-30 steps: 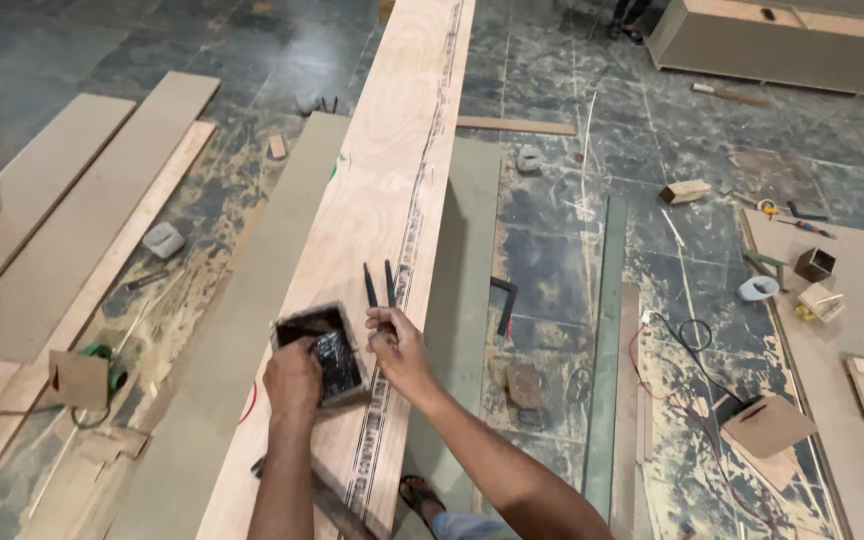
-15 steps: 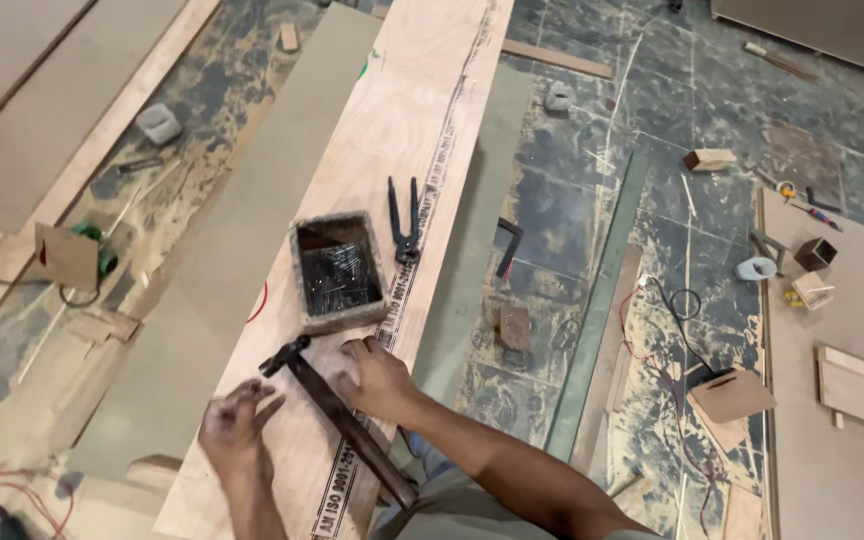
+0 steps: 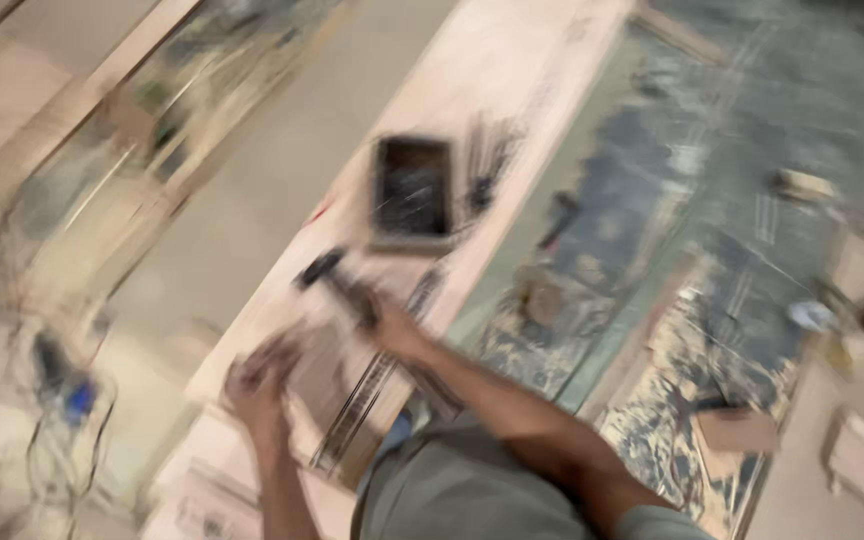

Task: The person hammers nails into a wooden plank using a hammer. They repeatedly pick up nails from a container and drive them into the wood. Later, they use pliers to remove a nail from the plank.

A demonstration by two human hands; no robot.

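Note:
The frame is heavily blurred by motion. A long pale plywood board [image 3: 512,90] runs from the lower left to the upper right. On it sits a small dark open box [image 3: 412,190] with a pair of dark pliers [image 3: 484,165] just to its right. My right hand [image 3: 392,328] is wrapped around the handle of a dark hammer [image 3: 327,272], whose head points up-left toward the box. My left hand [image 3: 257,385] rests on the board near its lower end, with blurred fingers.
A wide grey board [image 3: 282,170] lies along the plywood's left side. Dark marbled floor [image 3: 712,150] lies to the right, with wood offcuts [image 3: 742,430] and a white tape roll [image 3: 810,315]. Cables and a blue object [image 3: 67,400] sit at the lower left.
The camera has swung and tilted, blurring the view. My right hand has moved from the pliers down to the hammer handle. My left hand has left the box and dropped lower on the board.

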